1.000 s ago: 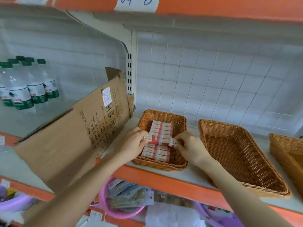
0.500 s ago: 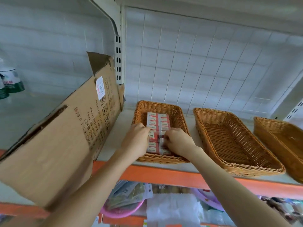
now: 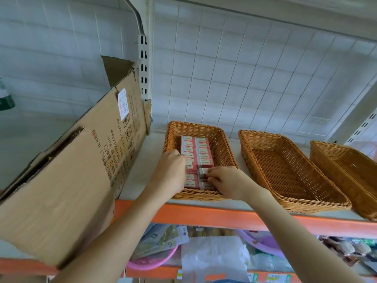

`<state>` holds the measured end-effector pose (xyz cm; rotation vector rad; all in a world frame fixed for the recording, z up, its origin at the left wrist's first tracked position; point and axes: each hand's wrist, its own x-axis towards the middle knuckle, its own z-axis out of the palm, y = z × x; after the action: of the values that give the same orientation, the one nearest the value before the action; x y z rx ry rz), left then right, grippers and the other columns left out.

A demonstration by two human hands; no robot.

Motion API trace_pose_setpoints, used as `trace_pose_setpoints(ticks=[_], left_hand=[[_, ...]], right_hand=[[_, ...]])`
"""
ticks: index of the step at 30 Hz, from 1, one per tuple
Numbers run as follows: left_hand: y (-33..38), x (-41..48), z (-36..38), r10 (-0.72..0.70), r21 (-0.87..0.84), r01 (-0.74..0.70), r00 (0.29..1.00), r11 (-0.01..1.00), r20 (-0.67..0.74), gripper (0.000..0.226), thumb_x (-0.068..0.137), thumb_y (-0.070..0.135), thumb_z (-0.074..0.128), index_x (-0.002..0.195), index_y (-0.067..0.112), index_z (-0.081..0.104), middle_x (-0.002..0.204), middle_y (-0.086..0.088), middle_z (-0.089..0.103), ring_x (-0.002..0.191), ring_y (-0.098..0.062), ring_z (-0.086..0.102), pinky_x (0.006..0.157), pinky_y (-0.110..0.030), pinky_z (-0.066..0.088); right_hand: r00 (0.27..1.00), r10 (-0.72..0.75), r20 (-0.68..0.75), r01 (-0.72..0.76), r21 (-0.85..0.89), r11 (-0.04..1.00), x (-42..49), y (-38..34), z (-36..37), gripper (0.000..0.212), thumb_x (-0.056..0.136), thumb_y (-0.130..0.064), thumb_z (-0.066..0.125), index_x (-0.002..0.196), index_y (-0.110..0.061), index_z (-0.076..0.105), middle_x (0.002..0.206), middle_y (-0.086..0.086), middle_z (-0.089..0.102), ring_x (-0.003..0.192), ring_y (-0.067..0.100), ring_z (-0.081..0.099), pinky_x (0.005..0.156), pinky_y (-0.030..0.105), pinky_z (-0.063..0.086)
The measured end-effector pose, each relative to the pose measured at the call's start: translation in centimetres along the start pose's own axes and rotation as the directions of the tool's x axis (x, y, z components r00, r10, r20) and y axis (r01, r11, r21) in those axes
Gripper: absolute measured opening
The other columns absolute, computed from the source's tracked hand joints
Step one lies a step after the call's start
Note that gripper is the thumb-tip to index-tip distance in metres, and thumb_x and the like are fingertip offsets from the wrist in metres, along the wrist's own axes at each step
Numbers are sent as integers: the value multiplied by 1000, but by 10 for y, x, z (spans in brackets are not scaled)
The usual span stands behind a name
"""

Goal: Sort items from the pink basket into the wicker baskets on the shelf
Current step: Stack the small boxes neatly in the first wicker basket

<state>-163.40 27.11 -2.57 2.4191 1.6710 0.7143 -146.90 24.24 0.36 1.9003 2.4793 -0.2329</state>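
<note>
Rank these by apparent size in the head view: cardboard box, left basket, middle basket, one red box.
1. Cardboard box, nearest the camera.
2. Middle basket and left basket: middle looks slightly bigger, but lens distortion leaves that unsure.
3. Red box, smallest.

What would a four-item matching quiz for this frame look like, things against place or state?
Things:
1. left wicker basket
2. middle wicker basket
3. cardboard box
4. pink basket

Places or states:
a. below the orange shelf edge, holding packets
b. holds nothing
c. on the shelf, left of all the wicker baskets
d. holds rows of small boxes, red and white

Pairs: 1-d, 2-b, 3-c, 4-a
</note>
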Motion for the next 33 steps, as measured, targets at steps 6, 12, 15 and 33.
trace_pose_setpoints(ticks=[6, 12, 15, 33], left_hand=[[-1, 0, 0, 12, -5, -12, 1000, 1000, -11, 24, 93, 7, 50, 114, 6, 61, 111, -5, 55, 106, -18, 47, 87, -25, 41], [0, 0, 0, 20, 10, -20, 1000, 1000, 5, 27, 92, 7, 51, 118, 6, 60, 115, -6, 54, 110, -19, 46, 90, -24, 39], [0, 0, -1, 18, 16, -18, 1000, 1000, 16, 28, 92, 7, 51, 119, 6, 59, 117, -6, 54, 111, -19, 46, 91, -25, 39], [1, 4, -1, -9, 65, 4, 998, 998, 67, 27, 92, 5, 52, 118, 4, 59, 118, -10, 55, 111, -23, 48, 92, -30, 43]], right_hand=[[997, 5, 76, -3, -24, 1000, 2, -5, -5, 37, 99, -27, 35, 122, -10, 59, 134, 3, 52, 122, 25, 47, 101, 38, 36], [998, -6, 66, 6, 4, 1000, 5, -2, -2, 36, 98, -30, 36, 115, -11, 63, 119, 2, 59, 107, 25, 54, 88, 34, 42], [998, -16, 66, 15, 6, 1000, 7, -2, -3, 36, 99, -30, 36, 112, -10, 63, 114, 4, 60, 102, 23, 55, 84, 32, 41], [962, 88, -259, -58, 121, 991, 15, 9, -3, 27, 91, -16, 50, 115, -9, 60, 118, 8, 61, 107, 25, 55, 87, 33, 46]])
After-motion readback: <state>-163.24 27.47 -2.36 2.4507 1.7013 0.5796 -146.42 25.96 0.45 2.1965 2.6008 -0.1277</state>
